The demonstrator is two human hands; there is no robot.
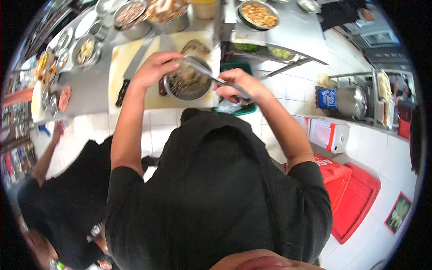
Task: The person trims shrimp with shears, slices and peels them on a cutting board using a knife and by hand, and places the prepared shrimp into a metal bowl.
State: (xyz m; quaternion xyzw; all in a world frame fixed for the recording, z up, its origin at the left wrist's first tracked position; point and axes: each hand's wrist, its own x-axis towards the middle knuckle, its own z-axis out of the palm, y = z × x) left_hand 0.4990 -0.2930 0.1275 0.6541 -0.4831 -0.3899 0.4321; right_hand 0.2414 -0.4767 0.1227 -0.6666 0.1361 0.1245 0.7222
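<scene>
My right hand (236, 85) grips the dark handles of a pair of scissors (200, 67), whose blades reach left over a metal bowl (186, 92). At the upper left rim of that bowl, the fingers of my left hand (158, 68) are pinched near the blade tips; what they hold is too blurred to name. Dark and pale pieces lie in the bowl. It stands on a yellowish cutting board (118, 63). A grey-brown food item (195, 46) rests behind it. Left of my left hand lies a large knife (138, 56) with a black handle.
Bowls of chopped food (130, 15) line the counter's back. A small bowl (85, 50) stands at left. A green bin (245, 67) is below, right of the board. Another person in black (72, 193) is close at my left. Red containers (355, 202) stand at right.
</scene>
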